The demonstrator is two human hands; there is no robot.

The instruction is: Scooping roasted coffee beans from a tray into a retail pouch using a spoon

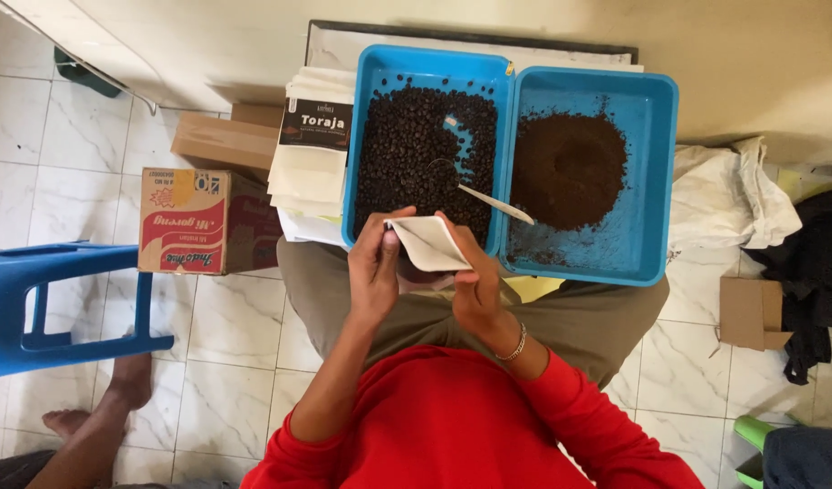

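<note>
I see a home packing corner: marble floor tiles (235,317), cardboard box (198,222), trays of coffee beans (425,149) and grounds (570,167).

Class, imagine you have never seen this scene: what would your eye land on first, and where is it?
Two bright blue trays side by side at top centre: the left tray holds dark coffee beans, the right tray a mound of ground coffee. Just below them, the left hand and right hand hold a small white pouch together.
</note>
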